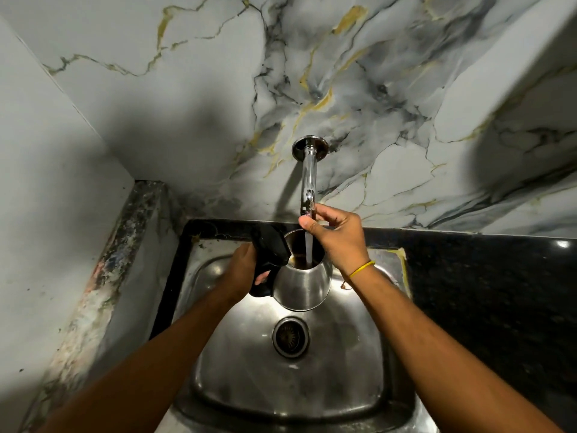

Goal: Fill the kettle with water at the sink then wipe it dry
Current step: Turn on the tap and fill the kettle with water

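I hold the kettle [302, 285] by its black handle with my left hand [243, 270], grip wrapped fully around it, so the open mouth sits right under the tap [308, 182] and the stream [309, 248] drops straight inside. The black lid [271, 245] is flipped back toward my left wrist, clear of the water. My right hand [338, 239] has thumb and fingertips pinched narrow on the tap's end, I judge to regulate the flow. The kettle hangs above the sink [359, 354], over the drain [291, 337], so any spill lands in the basin. Kettle and sink are brushed steel, the kettle flaring toward its base; the counter [484, 292] is dark speckled stone, the wall [343, 89] veined marble.
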Motion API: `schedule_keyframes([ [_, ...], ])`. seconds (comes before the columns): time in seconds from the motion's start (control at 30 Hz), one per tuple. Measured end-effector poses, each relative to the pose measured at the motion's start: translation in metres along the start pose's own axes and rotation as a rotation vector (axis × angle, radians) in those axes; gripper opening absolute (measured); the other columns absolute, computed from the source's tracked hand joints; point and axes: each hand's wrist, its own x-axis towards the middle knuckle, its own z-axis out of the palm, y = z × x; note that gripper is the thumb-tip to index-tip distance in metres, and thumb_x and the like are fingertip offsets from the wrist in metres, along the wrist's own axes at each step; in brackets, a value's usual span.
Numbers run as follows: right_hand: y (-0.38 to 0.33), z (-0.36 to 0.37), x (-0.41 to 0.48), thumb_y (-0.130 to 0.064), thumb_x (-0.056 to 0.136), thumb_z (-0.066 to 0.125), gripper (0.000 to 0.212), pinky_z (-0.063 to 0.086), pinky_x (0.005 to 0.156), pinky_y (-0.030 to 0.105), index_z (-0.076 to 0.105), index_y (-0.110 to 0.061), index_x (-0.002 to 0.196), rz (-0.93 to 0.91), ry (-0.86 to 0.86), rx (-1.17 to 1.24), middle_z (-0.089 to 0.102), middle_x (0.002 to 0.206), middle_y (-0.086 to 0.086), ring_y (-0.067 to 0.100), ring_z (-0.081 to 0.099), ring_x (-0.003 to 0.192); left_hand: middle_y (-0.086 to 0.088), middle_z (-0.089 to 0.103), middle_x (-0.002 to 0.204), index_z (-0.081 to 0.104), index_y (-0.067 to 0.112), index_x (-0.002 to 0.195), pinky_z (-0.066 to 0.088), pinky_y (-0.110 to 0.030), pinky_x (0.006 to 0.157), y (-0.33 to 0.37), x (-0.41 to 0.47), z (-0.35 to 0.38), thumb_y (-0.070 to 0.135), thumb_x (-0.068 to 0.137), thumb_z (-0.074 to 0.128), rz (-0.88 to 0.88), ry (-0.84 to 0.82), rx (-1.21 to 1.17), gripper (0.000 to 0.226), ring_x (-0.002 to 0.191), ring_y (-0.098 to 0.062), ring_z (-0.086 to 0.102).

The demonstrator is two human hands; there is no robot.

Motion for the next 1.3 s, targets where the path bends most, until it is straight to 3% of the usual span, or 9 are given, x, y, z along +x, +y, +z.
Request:
schedule_keyframes([
  [0.2, -0.007, -0.012, -0.003, -0.013, 0.087, 0.08, 0.037, 0.055, 0.094, 0.019, 0.075, -0.009, 0.123, -0.054, -0.102, -0.089, 0.08, 0.108, -0.005, 0.0, 0.072, 0.103, -0.012, 0.049, 0.049, 0.056, 0.022, 0.044, 0.029, -0.036, 0.056, -0.004, -0.001, 0.001, 0.069, 0.078, 0.042, -0.02, 0.057, 0.023, 0.06, 0.049, -0.02, 0.04],
  [0.5, 0.001, -0.037, -0.006, -0.038, 0.101, 0.06, 0.045, 0.045, 0.117, 0.035, 0.062, -0.02, 0.142, -0.05, -0.197, -0.41, 0.068, 0.14, -0.002, 0.007, 0.059, 0.133, -0.006, 0.048, 0.039, 0.05, 0.018, 0.046, 0.032, -0.034, 0.052, -0.004, -0.005, -0.002, 0.061, 0.088, 0.041, -0.013, 0.05, 0.068, 0.061, 0.038, -0.023, 0.039],
  [0.67, 0.02, -0.045, -0.01, -0.034, 0.105, 0.053, 0.039, 0.042, 0.12, 0.042, 0.063, -0.022, 0.141, 0.067, -0.177, -0.457, 0.065, 0.143, 0.0, 0.014, 0.056, 0.137, 0.014, 0.059, 0.044, 0.054, 0.019, 0.064, 0.042, -0.012, 0.051, -0.004, -0.008, 0.004, 0.039, 0.093, 0.04, 0.04, 0.195, 0.059, 0.038, 0.042, 0.004, 0.052],
  [0.73, 0.026, -0.047, -0.01, -0.031, 0.104, 0.055, 0.038, 0.042, 0.12, 0.043, 0.064, -0.021, 0.139, 0.109, -0.169, -0.448, 0.066, 0.141, 0.001, 0.016, 0.057, 0.135, 0.009, 0.057, 0.042, 0.054, 0.02, 0.061, 0.041, -0.02, 0.048, -0.003, -0.009, 0.003, 0.044, 0.089, 0.04, 0.037, 0.191, 0.043, 0.039, 0.038, 0.0, 0.048],
  [0.83, 0.034, -0.049, -0.012, -0.024, 0.105, 0.054, 0.035, 0.04, 0.119, 0.039, 0.065, -0.018, 0.138, 0.169, -0.183, -0.411, 0.066, 0.139, -0.002, 0.015, 0.057, 0.132, 0.003, 0.049, 0.037, 0.054, 0.023, 0.048, 0.033, -0.026, 0.047, -0.006, -0.009, 0.002, 0.049, 0.092, 0.04, 0.039, 0.13, 0.074, 0.054, 0.033, -0.007, 0.04],
  [0.97, 0.047, -0.05, -0.012, -0.022, 0.104, 0.055, 0.034, 0.037, 0.122, 0.049, 0.067, -0.015, 0.134, 0.218, -0.184, -0.36, 0.066, 0.141, 0.008, 0.021, 0.056, 0.136, 0.01, 0.055, 0.041, 0.052, 0.016, 0.063, 0.04, -0.016, 0.047, -0.006, -0.009, 0.004, 0.041, 0.093, 0.038, 0.065, 0.197, 0.084, 0.042, 0.038, 0.001, 0.046],
  [1.07, 0.057, -0.048, -0.019, -0.033, 0.1, 0.055, 0.024, 0.039, 0.12, 0.051, 0.074, -0.029, 0.114, 0.334, -0.126, -0.275, 0.072, 0.131, 0.009, 0.026, 0.06, 0.131, 0.008, 0.055, 0.042, 0.053, 0.015, 0.063, 0.04, -0.018, 0.045, -0.005, -0.01, 0.005, 0.044, 0.092, 0.037, 0.069, 0.173, 0.085, 0.044, 0.038, 0.0, 0.045],
  [1.17, 0.054, -0.042, -0.024, -0.032, 0.108, 0.045, 0.03, 0.047, 0.107, 0.038, 0.073, -0.022, 0.109, 0.474, -0.044, -0.111, 0.075, 0.113, 0.008, 0.035, 0.061, 0.13, 0.009, 0.056, 0.048, 0.055, 0.016, 0.069, 0.04, -0.016, 0.049, -0.004, -0.011, 0.006, 0.041, 0.098, 0.038, 0.07, 0.182, 0.093, 0.042, 0.041, 0.002, 0.048],
  [1.3, 0.072, -0.036, -0.035, -0.047, 0.108, 0.034, 0.058, 0.036, 0.115, 0.038, 0.054, -0.006, 0.144, 0.714, 0.065, 0.269, 0.052, 0.154, 0.018, 0.034, 0.045, 0.144, -0.008, 0.049, 0.05, 0.052, 0.006, 0.061, 0.036, -0.028, 0.047, -0.009, -0.012, 0.004, 0.047, 0.097, 0.037, 0.077, 0.125, 0.118, 0.056, 0.04, -0.011, 0.043],
])
